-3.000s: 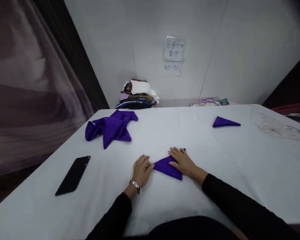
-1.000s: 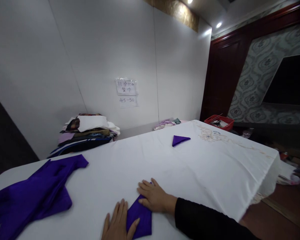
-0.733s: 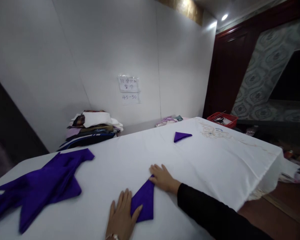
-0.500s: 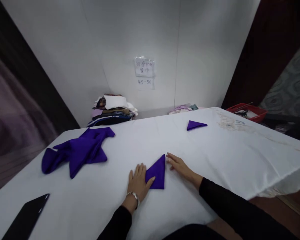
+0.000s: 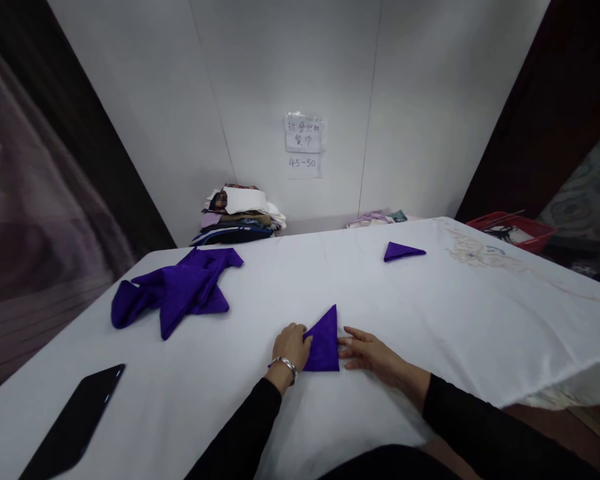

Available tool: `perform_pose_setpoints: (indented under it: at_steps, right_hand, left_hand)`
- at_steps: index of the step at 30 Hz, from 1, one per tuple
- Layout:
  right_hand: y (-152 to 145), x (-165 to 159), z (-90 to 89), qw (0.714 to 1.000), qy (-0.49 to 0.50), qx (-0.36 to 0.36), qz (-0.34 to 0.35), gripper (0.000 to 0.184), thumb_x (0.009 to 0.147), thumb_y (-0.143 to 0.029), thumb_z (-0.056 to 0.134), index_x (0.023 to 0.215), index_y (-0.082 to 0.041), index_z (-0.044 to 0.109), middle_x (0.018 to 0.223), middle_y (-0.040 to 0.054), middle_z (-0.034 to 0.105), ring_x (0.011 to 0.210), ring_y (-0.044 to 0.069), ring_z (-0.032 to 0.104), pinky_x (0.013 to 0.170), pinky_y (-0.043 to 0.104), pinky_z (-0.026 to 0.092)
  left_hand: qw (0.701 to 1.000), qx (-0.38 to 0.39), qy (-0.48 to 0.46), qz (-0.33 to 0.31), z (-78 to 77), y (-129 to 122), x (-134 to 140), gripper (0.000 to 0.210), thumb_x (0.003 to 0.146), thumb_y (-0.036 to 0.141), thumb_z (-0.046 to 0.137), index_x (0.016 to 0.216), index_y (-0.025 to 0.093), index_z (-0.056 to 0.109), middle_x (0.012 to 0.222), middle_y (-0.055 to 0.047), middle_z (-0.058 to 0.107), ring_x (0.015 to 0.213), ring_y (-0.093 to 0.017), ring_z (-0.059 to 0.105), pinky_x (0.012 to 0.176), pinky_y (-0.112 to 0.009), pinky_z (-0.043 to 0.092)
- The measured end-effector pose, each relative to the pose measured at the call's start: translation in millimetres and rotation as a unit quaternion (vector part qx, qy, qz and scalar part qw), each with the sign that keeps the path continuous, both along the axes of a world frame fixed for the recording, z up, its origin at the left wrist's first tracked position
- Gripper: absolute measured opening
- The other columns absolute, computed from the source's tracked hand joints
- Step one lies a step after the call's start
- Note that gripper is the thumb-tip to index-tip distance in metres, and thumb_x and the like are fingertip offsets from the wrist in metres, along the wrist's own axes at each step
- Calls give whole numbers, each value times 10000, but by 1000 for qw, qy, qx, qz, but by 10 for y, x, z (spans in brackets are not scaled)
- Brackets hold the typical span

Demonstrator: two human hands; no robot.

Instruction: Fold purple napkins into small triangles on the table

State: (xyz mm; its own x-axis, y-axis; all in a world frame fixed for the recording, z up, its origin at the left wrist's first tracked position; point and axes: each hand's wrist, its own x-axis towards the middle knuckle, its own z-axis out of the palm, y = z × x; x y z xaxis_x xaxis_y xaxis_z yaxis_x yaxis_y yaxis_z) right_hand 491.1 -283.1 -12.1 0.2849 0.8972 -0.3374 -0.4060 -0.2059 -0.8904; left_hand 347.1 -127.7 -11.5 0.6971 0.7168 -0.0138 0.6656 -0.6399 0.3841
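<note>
A purple cloth napkin (image 5: 325, 345), folded to a slanted shape with a point at the top, lies on the white tablecloth in front of me. My left hand (image 5: 291, 348), with a bracelet at its wrist, closes on the napkin's left edge, thumb on top and fingers curled. Along the straight right edge, my right hand (image 5: 369, 353) has its fingers apart, the tips at or just touching the cloth. A smaller folded purple napkin (image 5: 403, 251) rests farther back on the right. To the left sits a loose heap of purple napkins (image 5: 187, 287).
A black flat device (image 5: 75, 420) lies at the front left of the white-covered table (image 5: 180, 400). Behind the far edge stand a stack of folded cloths (image 5: 243, 213) and a red basket (image 5: 515, 230). A handwritten sign (image 5: 304, 143) hangs on the wall.
My left hand has gone from lying flat to curled at the napkin's left edge. My right hand has moved down along the right edge. The whole view has shifted slightly.
</note>
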Motion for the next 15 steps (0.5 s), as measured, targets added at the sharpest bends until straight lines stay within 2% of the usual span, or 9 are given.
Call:
perform_pose_setpoints:
  at_steps: [4, 8, 11, 15]
  right_hand:
    - [-10, 0, -7, 1000, 7, 2, 3, 676, 768, -330, 627, 1340, -159, 310, 1209, 120, 548, 901, 184, 618, 736, 325, 530]
    - [16, 1, -33, 1000, 14, 1, 4, 724, 713, -281, 680, 1330, -155, 324, 1174, 118, 560, 784, 146, 625, 587, 240, 489]
    - [79, -14, -72, 1000, 9, 0, 11, 750, 677, -283, 705, 1323, -154, 347, 1009, 81, 619, 679, 122, 608, 474, 199, 403]
    - [179, -36, -95, 999, -2, 21, 35, 709, 630, -268, 740, 1270, -178, 447, 694, -25, 596, 507, 73, 512, 423, 182, 296]
  left_hand:
    - [998, -56, 13, 14, -23, 57, 7, 165, 751, 306, 517, 840, 188, 592, 842, -46, 630, 802, -184, 572, 683, -276, 394]
    - [995, -96, 17, 17, -7, 38, -53, 85, 706, 278, 552, 698, 195, 544, 665, 8, 590, 652, -146, 545, 569, -240, 359]
    - [987, -156, -42, 27, -8, 12, -136, 106, 692, 229, 534, 618, 201, 463, 562, 46, 500, 568, -123, 479, 537, -233, 330]
    - [941, -294, -166, 10, -25, 38, -236, 208, 639, 318, 573, 571, 211, 407, 517, 73, 414, 532, -112, 411, 533, -232, 323]
